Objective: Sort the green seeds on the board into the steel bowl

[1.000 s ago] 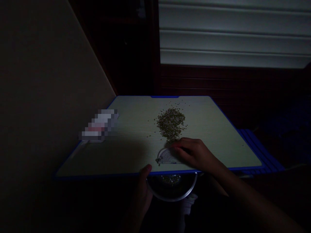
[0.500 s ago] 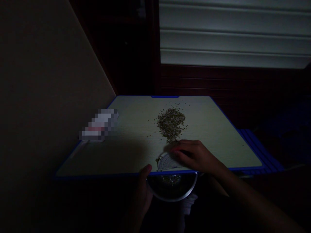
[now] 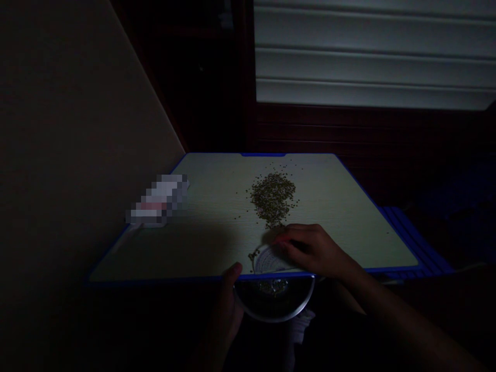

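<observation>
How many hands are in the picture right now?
2. The left hand is beside the bowl, its thumb on the table's near edge; the right hand holds the protractor over the tabletop. No others show, though the surroundings are dark.

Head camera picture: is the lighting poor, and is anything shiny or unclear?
Head view: very dim, the lower left corner almost black; a soft shadow darkens the board left of centre; the bowl gleams along its rim; the package at left is pixelated; the grains are too small to identify.
</observation>
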Demonstrator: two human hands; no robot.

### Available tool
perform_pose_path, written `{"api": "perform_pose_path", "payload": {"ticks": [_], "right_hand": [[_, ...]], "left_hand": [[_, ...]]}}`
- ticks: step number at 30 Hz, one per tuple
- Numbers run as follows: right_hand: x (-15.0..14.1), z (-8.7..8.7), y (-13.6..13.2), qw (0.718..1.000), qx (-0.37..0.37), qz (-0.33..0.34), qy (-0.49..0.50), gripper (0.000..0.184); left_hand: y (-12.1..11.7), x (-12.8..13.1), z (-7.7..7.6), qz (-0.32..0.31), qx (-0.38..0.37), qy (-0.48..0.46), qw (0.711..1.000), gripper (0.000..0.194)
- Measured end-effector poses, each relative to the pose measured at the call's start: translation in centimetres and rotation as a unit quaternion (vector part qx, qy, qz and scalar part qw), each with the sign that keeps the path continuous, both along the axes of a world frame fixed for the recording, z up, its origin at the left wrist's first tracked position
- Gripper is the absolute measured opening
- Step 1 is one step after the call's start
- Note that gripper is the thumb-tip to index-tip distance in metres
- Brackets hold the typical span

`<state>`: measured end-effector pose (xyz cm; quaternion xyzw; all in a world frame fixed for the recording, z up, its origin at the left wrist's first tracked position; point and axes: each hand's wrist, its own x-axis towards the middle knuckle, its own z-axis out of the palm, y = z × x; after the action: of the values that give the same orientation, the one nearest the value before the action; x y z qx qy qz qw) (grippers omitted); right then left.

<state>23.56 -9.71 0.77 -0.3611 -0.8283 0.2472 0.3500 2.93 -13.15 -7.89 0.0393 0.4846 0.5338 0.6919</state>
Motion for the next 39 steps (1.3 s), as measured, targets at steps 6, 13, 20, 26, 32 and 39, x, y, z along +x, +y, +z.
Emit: {"api": "perform_pose_path", "payload": {"ticks": [6,13,20,26,32,39], "right_hand": [[0.01,-0.21,0.11,1.000,0.007,-0.015,-0.008,0.021],[0.01,-0.35,0.20,1.000,0.010,-0.011,-0.015,0.024],[-0.13,-0.13,-0.07,1.000,-0.001,0.029,-0.003,0.026],[-0.12,0.03,-0.09,0.999,-0.007,0.040,0.003,0.025],[-0.10,0.17,-0.10,0.999,-0.013,0.043,0.011,0.024],[-0.12,0.16,-0.12,0.999,0.000,0.043,0.018,0.022]], "left_hand": [[-0.05,0.06,0.05,0.026,0.019,0.008,0.999,0.020],[0.05,0.32,0.48,0.018,0.005,-0.006,1.000,0.017],[-0.08,0.26,0.79,-0.011,0.017,-0.034,0.999,0.017],[0.00,0.31,0.80,-0.001,-0.003,-0.010,1.000,0.014],[-0.10,0.17,0.49,-0.008,0.020,-0.008,1.000,0.019],[-0.03,0.23,0.33,-0.009,-0.001,-0.004,1.000,0.025]]}}
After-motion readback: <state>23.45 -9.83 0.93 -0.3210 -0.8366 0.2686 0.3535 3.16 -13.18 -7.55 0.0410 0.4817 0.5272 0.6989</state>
